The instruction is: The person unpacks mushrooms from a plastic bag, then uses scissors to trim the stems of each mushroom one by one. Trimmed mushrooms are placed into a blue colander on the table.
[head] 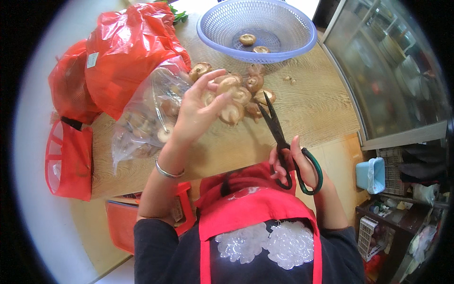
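Observation:
My left hand is over a pile of shiitake mushrooms, thumb and fingers curved around one brown mushroom cap. Whether the fingers grip that cap or only hover over it, I cannot tell. In my right hand is a pair of dark scissors with green-wrapped handles, blades slightly apart and pointing away from me. Their tips overlap a mushroom at the pile's right side in the view. A clear plastic bag holding more mushrooms lies left of the pile.
A lilac plastic colander with two mushrooms stands at the table's far side. Red plastic bags fill the left. Small stem bits lie on the wooden table. A glass-fronted cabinet borders the right, above a blue bin.

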Tool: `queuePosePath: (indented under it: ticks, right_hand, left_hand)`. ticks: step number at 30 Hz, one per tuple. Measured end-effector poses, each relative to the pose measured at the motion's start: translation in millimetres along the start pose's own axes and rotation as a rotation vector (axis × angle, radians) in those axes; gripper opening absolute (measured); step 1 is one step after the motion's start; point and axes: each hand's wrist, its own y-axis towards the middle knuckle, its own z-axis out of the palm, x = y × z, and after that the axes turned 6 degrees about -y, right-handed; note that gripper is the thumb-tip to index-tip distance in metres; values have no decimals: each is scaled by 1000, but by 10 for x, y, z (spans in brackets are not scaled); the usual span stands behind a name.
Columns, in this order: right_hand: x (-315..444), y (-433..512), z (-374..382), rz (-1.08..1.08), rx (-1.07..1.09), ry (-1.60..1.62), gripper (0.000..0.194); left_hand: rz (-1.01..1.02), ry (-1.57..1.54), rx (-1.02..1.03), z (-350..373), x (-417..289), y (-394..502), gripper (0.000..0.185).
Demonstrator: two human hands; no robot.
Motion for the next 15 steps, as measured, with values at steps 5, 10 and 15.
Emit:
queuePosePath:
  ticks: [5,10,15]
  right_hand:
    - [182,74,161,-128,-109,-284,72]
    - [209,262,284,-279,-224,-574,63]
    - [70,590,296,-456,-385,-785,62]
  left_hand:
    - [-151,-389,-120,238,-33,-220,43]
    - [-28,-169,-259,412,-66,-362,41]
    - [211,406,-342,388,88,-288,47]
